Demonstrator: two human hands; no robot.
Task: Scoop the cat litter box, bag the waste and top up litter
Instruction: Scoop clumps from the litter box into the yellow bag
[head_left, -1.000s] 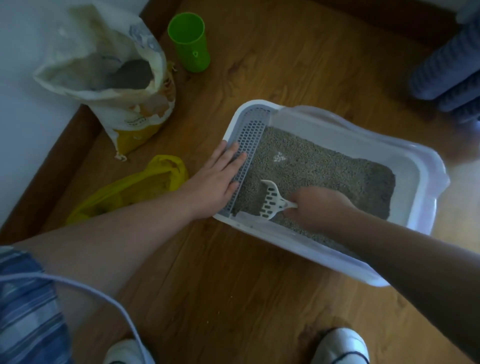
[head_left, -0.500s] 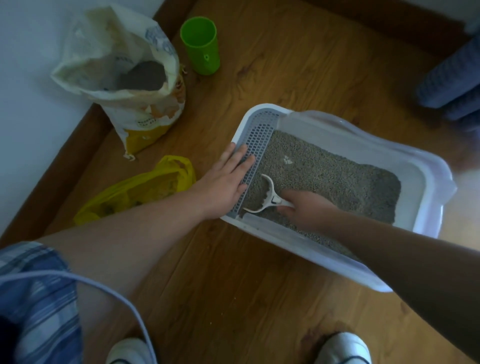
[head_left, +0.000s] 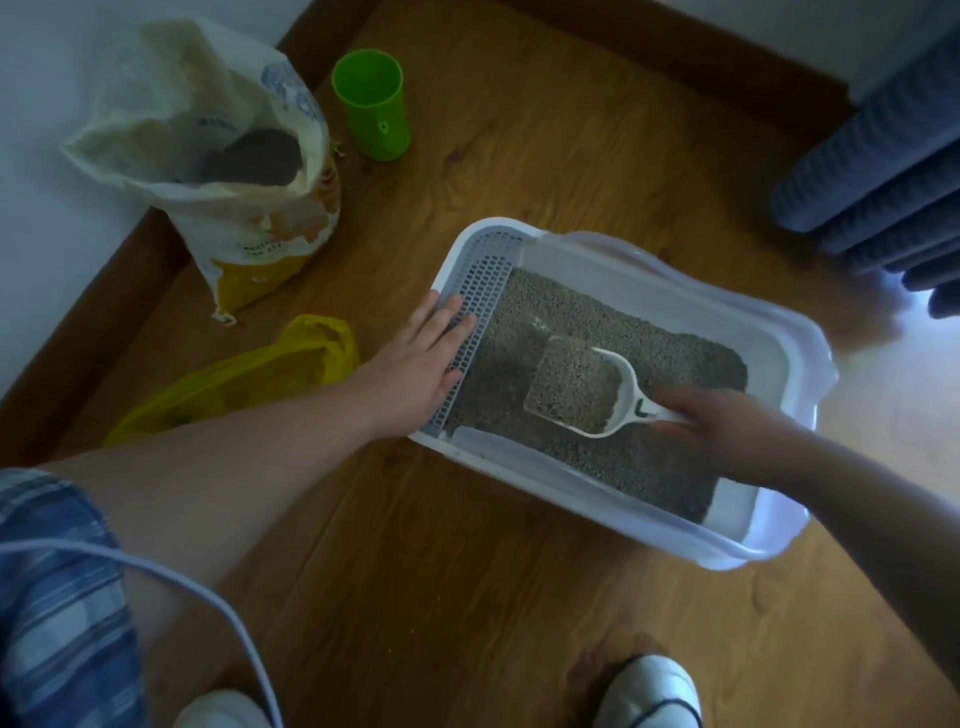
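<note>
— How far are we?
— Early. Our right hand (head_left: 727, 421) grips the scoop (head_left: 576, 387), heaped, over the litter box (head_left: 649, 514). Our left hand (head_left: 421, 364) lies flat on its rim.
— What's left?
— Filling the yellow bag (head_left: 249, 379), then topping up from the sack (head_left: 249, 171), we judge.

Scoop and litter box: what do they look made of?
Scoop: white plastic, it seems, translucent at the walls, since litter shows through. Litter box: white moulded plastic, smooth and faintly glossy, with a perforated grid at one end.
</note>
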